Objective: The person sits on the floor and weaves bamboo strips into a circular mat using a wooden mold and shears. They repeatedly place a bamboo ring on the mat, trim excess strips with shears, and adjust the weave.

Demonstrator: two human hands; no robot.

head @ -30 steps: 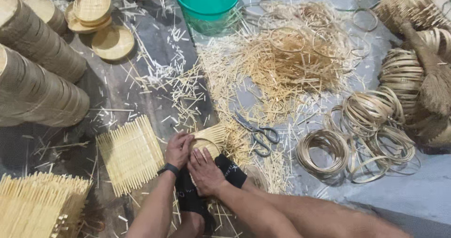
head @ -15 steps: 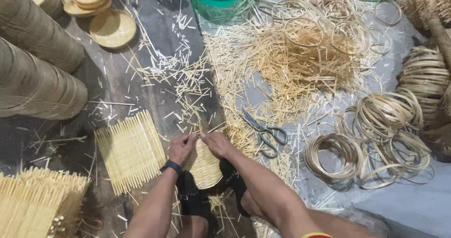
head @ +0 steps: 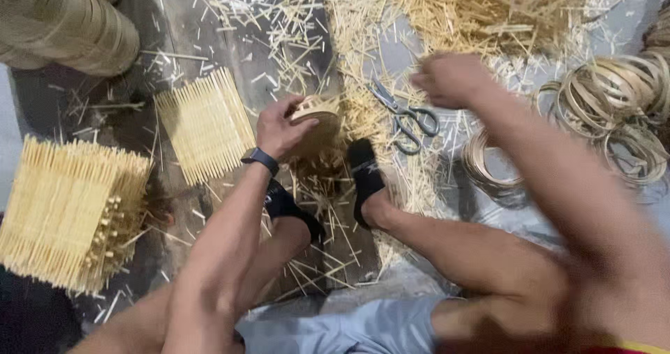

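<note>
Bamboo fills the scene: your left hand (head: 279, 127) has its grip closed around a small round woven bamboo piece (head: 317, 120), fingers curled over its rim, holding it on the floor (head: 174, 19) just above your two feet in black socks (head: 366, 176). Your right hand (head: 450, 80) is lifted and blurred over the litter of loose bamboo splints (head: 481, 5); its fingers look loosely curled, but you cannot tell whether that grip holds anything. Scissors (head: 405, 113) lie between your two hands, just beside the woven piece. Flat woven mats (head: 206, 123) lie to your left, coiled bamboo rings (head: 614, 102) to your right, and stacked round baskets (head: 70, 22) sit at the upper left.
</note>
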